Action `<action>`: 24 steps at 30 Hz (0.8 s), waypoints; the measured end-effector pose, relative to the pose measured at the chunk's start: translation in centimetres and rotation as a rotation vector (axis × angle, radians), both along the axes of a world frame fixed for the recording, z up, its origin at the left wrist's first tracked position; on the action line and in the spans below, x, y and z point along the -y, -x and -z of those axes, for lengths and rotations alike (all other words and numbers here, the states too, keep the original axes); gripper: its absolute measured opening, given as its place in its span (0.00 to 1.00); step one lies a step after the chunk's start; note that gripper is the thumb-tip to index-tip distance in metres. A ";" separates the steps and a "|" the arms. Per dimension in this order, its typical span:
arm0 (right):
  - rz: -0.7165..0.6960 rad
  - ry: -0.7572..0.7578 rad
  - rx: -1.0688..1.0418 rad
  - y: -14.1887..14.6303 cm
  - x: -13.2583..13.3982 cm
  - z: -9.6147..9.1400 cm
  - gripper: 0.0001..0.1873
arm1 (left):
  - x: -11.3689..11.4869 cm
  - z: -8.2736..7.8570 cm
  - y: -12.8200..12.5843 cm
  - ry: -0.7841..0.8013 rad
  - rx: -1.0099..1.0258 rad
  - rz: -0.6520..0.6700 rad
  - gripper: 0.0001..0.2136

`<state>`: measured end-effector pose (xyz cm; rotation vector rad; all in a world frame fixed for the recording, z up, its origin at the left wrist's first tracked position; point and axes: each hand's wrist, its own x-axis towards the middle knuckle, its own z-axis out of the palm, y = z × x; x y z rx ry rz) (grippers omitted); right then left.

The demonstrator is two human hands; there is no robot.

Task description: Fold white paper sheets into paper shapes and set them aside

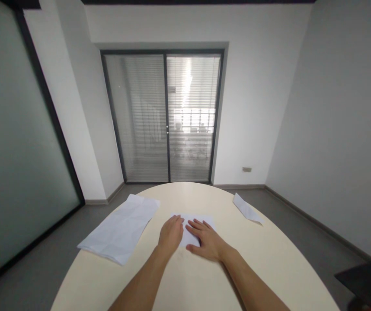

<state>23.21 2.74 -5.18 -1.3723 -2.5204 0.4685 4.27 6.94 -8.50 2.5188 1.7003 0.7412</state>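
Note:
A small white sheet of paper (pixel 190 239) lies on the table between my two hands. My left hand (pixel 171 233) is closed at the sheet's left side, its fingers pressed together and bent over the paper. Part of that edge is hidden under it. My right hand (pixel 205 239) rests flat on the right part of the same sheet, fingers spread and thumb stretched out to the left.
A stack of larger white paper sheets (pixel 120 229) lies creased at the table's left. Near the right edge is a folded piece of white paper (pixel 247 209). The pale rounded table (pixel 185 285) faces a glass door (pixel 166 116). A dark object (pixel 367 280) stands at lower right.

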 end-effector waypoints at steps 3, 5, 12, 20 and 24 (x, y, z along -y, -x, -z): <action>0.010 0.006 0.006 -0.1 0.0 0.1 0.43 | 0.2 0.0 0.0 -0.001 0.003 0.001 0.17; 0.017 0.009 0.007 -0.1 -0.1 0.1 0.43 | 0.4 0.0 -0.1 0.010 -0.003 -0.005 0.17; 0.136 0.006 0.023 -0.3 -0.3 0.4 0.44 | 0.7 -0.4 -0.2 0.051 -0.057 -0.008 0.20; 0.304 -0.016 0.066 -0.6 -0.9 1.1 0.46 | 0.8 -0.5 -0.3 0.073 -0.088 0.007 0.21; 0.346 -0.050 0.068 -0.9 -1.3 1.6 0.45 | 0.8 -0.4 -0.2 0.063 -0.095 0.016 0.21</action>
